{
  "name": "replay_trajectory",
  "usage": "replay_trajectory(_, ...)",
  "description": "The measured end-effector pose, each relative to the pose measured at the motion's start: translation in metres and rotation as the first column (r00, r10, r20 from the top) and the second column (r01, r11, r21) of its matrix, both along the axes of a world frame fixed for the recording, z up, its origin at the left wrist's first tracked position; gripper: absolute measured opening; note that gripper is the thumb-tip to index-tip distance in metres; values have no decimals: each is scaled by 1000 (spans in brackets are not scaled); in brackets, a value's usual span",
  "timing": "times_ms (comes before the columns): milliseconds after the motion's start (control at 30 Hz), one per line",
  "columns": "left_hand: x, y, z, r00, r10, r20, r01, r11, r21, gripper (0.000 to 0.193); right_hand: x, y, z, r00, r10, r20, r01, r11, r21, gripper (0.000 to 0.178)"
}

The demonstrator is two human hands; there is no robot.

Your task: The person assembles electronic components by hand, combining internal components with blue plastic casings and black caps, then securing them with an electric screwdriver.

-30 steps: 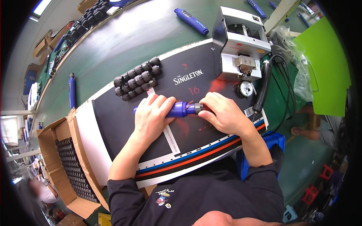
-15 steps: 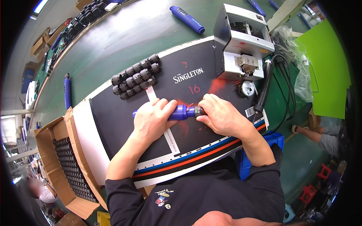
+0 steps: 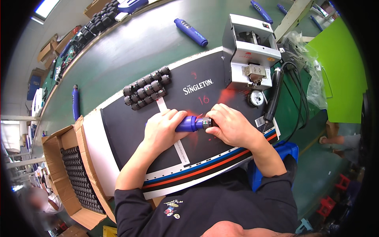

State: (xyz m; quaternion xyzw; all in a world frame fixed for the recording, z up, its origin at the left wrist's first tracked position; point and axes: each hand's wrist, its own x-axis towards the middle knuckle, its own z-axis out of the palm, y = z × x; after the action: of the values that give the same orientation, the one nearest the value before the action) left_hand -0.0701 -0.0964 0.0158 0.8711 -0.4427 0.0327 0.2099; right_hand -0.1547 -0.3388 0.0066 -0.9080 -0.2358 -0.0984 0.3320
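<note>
My left hand [image 3: 161, 128] is wrapped round a blue cylindrical tube [image 3: 188, 124], held roughly level over a dark printed mat. My right hand [image 3: 233, 125] pinches a short black ribbed cylinder [image 3: 207, 123] against the narrower right end of that tube. A thin red wire [image 3: 200, 116] sticks up near the joint between the two pieces. Most of the tube's left part is hidden under my left fingers, and the black cylinder's far end is covered by my right fingers.
Three rows of black ribbed cylinders [image 3: 147, 87] lie beyond my left hand. A cardboard box [image 3: 90, 166] of similar parts stands left. At right are a white machine [image 3: 252, 53], a small reel [image 3: 256, 98] and a black corded tool [image 3: 274, 96]. Another blue tube [image 3: 190, 32] lies farther back.
Both hands keep their hold on the tube and the black cylinder, nearly in place. The view has shifted slightly, so the bench things appear a little lower.
</note>
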Motion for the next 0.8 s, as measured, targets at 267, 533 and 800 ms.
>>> replay_trajectory(267,105,83,32,791,607,-75,-584,715,-384,49,-35,-48,59,873,-401,278,355,913,204,47)
replay_trajectory(533,258,209,-42,382,883,272,-884,263,387,66,-48,-144,27,441,-897,33,897,440,-34,46)
replay_trajectory(800,216,-92,31,858,497,-131,-473,863,178,67,-22,-146,3,382,-893,-236,894,422,-148,66)
